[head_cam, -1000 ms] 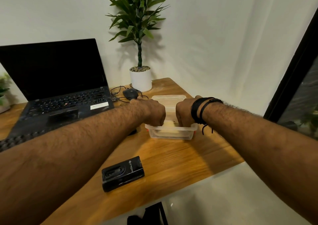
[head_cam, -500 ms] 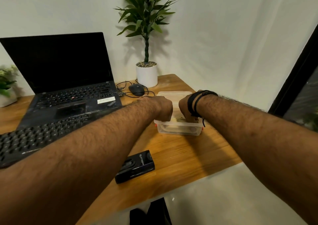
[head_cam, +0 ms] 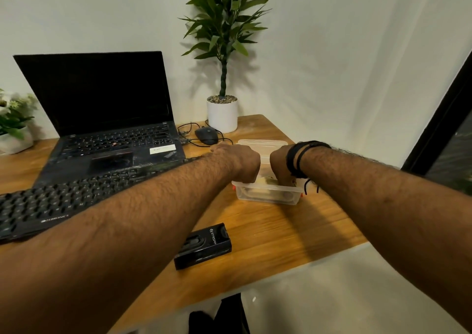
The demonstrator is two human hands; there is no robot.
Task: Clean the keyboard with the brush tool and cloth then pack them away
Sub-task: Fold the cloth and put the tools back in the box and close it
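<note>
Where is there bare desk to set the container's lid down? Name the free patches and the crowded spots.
Free: the wood between the clear container, the black case and the desk's front edge; also right of the white plant pot, behind the container. Crowded: the mouse and its cables beside the laptop, and the keyboard side.

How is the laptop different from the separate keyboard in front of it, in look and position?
The laptop stands open with a dark upright screen; the keyboard is only a flat board of keys. The laptop lies farther back on the desk, while the keyboard sits nearer the person, partly hidden by the left forearm. The laptop has a white sticker by its keys; the keyboard has pale lettering on its front edge. Both are black.
</note>
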